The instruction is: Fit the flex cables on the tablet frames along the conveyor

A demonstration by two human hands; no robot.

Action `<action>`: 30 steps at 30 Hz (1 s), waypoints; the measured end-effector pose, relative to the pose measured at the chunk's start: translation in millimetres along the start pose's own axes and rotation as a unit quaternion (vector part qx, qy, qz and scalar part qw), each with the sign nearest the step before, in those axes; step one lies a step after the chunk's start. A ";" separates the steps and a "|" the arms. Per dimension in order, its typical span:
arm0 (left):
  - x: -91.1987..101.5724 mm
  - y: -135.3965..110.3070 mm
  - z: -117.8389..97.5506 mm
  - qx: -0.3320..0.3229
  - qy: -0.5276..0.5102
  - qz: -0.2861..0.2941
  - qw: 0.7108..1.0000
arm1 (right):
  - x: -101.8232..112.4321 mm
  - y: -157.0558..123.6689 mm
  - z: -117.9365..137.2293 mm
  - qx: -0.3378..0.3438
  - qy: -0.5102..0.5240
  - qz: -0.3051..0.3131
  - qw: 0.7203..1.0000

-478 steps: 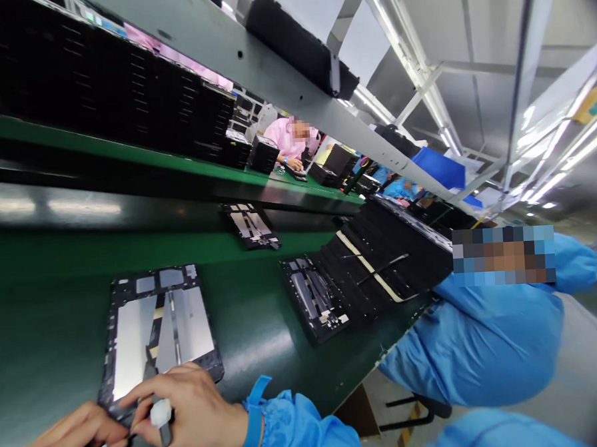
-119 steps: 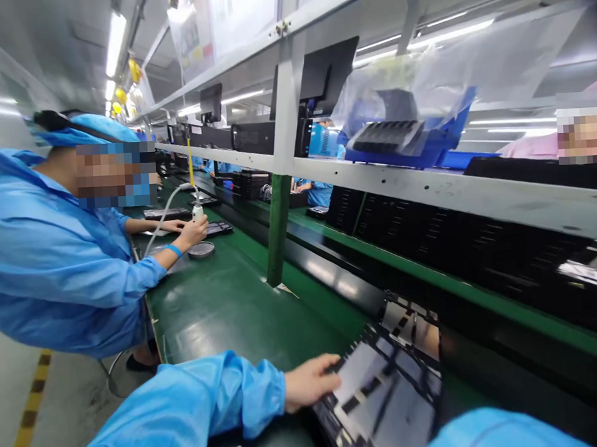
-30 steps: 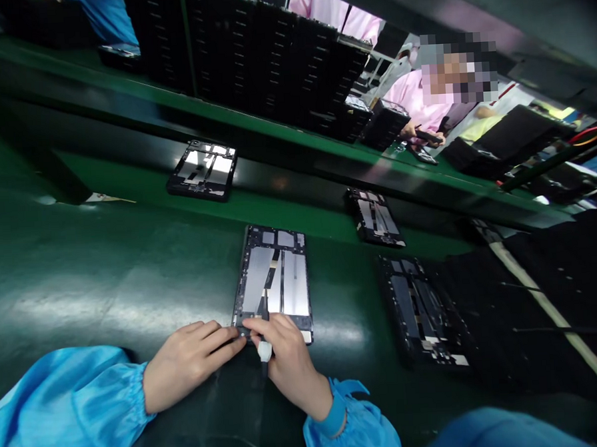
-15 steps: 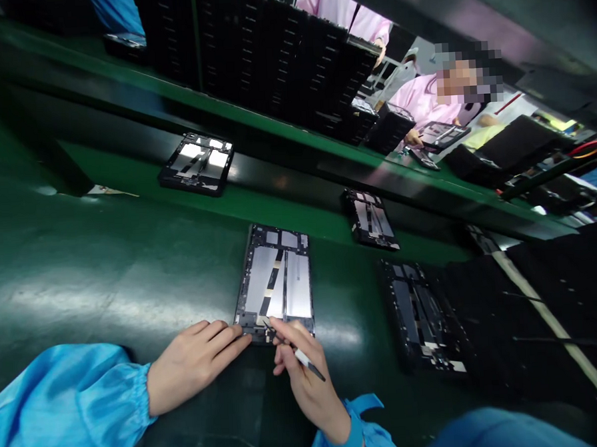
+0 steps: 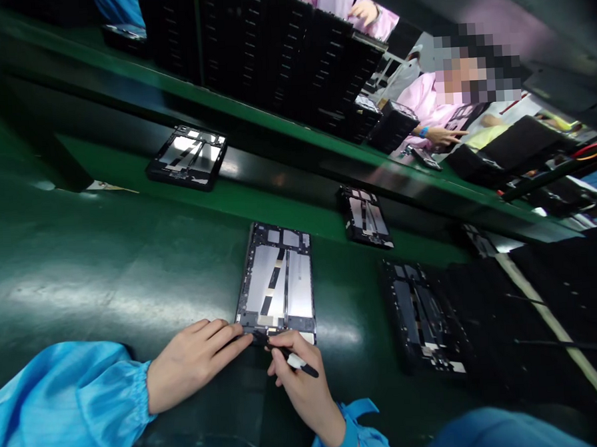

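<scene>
An opened tablet frame [image 5: 277,281] with silver plates and a flat cable lies on the green bench in front of me. My left hand [image 5: 193,362] rests flat on the bench, its fingers stretched out and its fingertips touching the frame's near left corner. My right hand [image 5: 299,380] is pinched round a thin dark tool with a white band [image 5: 296,362], whose tip meets the frame's near edge.
Two more opened frames [image 5: 187,156] [image 5: 365,216] lie on the belt beyond, and another [image 5: 423,317] sits to the right beside a black mat [image 5: 533,304]. Black stacked trays [image 5: 280,58] line the far shelf. A person in pink [image 5: 432,106] works across the line.
The frames on the far belt have drifted left. My right hand has drawn slightly toward me and curled tighter round the tool. My left hand has stayed put.
</scene>
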State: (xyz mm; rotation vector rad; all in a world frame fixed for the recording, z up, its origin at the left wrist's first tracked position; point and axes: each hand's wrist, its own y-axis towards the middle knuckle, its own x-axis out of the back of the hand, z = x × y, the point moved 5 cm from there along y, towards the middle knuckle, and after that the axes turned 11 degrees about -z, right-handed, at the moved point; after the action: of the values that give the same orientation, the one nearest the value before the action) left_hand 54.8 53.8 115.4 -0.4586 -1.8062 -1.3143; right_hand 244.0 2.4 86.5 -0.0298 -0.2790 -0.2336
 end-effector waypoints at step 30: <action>-7.9 -9.7 6.3 -0.003 -0.016 0.046 0.999 | 7.9 -1.6 -6.6 -0.066 0.080 -0.093 0.990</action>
State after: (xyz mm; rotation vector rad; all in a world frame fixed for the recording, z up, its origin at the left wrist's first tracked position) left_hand 50.1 57.2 102.6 -0.5620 -1.7865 -1.2559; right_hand 252.8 -1.4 82.3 -0.1150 -0.1053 -0.4368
